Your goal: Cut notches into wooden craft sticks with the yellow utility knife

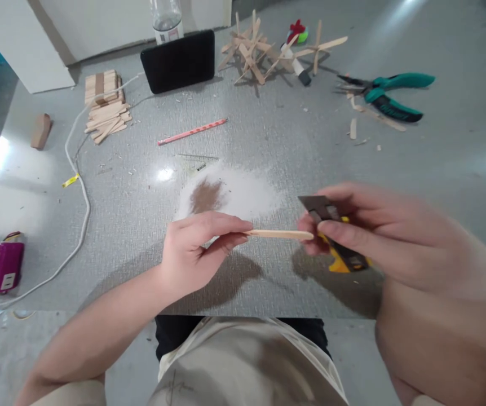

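Note:
My left hand (pixel 204 245) pinches one end of a wooden craft stick (pixel 283 233), which points sideways to the right above the table. Closed around a yellow and black utility knife (pixel 344 251) is my right hand (pixel 378 228). The knife's dark, wide blade (pixel 313 204) points up and left, just above the stick's free end. Fingers of my right hand lie close to that end; whether they touch it I cannot tell. Below the hands' level, white powder (pixel 247 189) with a brown patch (pixel 206 195) is spread on the tabletop.
Behind lie a pink pencil (pixel 192 132), a propped black phone (pixel 179 62), stacked craft sticks (pixel 103 104) and a joined stick structure (pixel 253 48). Green-handled pliers (pixel 389 93) rest at the right. A white cable (pixel 84 197) and purple box (pixel 0 267) are left.

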Demonstrator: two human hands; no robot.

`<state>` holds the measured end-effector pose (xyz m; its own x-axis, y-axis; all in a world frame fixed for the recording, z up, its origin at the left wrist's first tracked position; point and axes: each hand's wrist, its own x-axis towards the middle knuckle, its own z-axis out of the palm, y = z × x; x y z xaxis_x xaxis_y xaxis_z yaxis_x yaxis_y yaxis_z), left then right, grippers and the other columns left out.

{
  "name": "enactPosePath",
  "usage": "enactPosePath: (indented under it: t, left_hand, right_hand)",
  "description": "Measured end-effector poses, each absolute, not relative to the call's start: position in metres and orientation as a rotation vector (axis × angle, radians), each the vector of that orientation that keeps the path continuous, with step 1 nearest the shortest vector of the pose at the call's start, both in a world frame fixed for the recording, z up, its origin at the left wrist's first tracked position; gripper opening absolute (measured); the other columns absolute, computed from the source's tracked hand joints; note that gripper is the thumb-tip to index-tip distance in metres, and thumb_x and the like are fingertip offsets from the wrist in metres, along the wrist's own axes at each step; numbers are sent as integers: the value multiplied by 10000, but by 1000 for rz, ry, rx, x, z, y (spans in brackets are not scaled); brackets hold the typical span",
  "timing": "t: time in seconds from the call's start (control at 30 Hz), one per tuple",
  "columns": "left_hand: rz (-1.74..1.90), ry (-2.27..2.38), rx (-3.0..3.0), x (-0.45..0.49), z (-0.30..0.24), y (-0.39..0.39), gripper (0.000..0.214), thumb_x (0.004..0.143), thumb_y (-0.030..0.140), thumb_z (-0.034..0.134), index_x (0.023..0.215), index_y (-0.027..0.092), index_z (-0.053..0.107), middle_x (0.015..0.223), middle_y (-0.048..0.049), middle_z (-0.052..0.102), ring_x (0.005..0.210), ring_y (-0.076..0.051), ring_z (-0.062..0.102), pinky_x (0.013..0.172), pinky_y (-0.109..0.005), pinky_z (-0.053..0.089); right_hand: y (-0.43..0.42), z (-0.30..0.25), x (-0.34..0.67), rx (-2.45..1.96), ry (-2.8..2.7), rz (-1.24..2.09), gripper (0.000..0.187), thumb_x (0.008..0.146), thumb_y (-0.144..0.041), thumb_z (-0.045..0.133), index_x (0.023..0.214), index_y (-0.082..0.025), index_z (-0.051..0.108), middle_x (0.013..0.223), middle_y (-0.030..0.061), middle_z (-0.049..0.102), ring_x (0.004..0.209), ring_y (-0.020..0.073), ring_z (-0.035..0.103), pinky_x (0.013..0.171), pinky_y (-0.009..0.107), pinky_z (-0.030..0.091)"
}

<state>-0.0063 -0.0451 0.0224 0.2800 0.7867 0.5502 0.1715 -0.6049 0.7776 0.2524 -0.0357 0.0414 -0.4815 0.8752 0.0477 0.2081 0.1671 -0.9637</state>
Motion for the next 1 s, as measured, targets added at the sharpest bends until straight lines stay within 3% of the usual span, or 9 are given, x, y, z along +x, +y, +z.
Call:
enactPosePath:
  t: [0.13, 0.23, 0.6, 0.87, 1.0]
  left_hand:
    - [1283, 743, 1914, -8, 23, -44, 118, 965, 105, 639, 1049, 157, 704, 904, -56, 765, 816, -120, 751, 725, -202, 634]
    - [1245, 637, 1916, -8, 25, -44, 150, 983, 85, 590, 1079, 142, 690, 932, -82, 756, 872, -132, 731, 764, -227, 634]
    - [1229, 523, 1981, -10, 25, -49, 220, 985, 31, 524, 1141, 109, 659, 1004, -124, 719, 913, -138, 703, 813, -257, 637]
    - [1237, 501, 1997, -9, 23, -49, 216, 972, 23, 534, 1129, 103, 658, 1012, -139, 728, 919, -157, 714, 831, -284, 645]
    - [1241, 482, 1995, -9, 23, -48, 226, 965, 16, 542, 1135, 110, 655, 1015, -142, 730, 916, -160, 713, 833, -289, 643]
  right_hand:
    - [-38, 41, 248, -1077, -2135, 829, 85, 988, -277, 588, 1015, -287, 667, 827, -4, 778, 664, 169, 741, 542, 259, 568]
    - [-41, 43, 239, -1029, -2234, 644, 160, 970, -180, 569, 1028, -298, 660, 867, -8, 783, 702, 172, 750, 581, 271, 568]
    - [-40, 44, 234, -700, -2262, 750, 331, 918, -33, 531, 1144, -250, 640, 904, 39, 754, 812, 177, 730, 690, 297, 592]
    - [-41, 46, 228, -638, -2254, 822, 282, 1003, -144, 475, 1188, -268, 648, 911, 55, 742, 761, 179, 703, 648, 300, 579]
    - [-40, 46, 229, -604, -2246, 850, 304, 1000, -115, 470, 1218, -254, 630, 935, 73, 735, 794, 184, 698, 682, 320, 585]
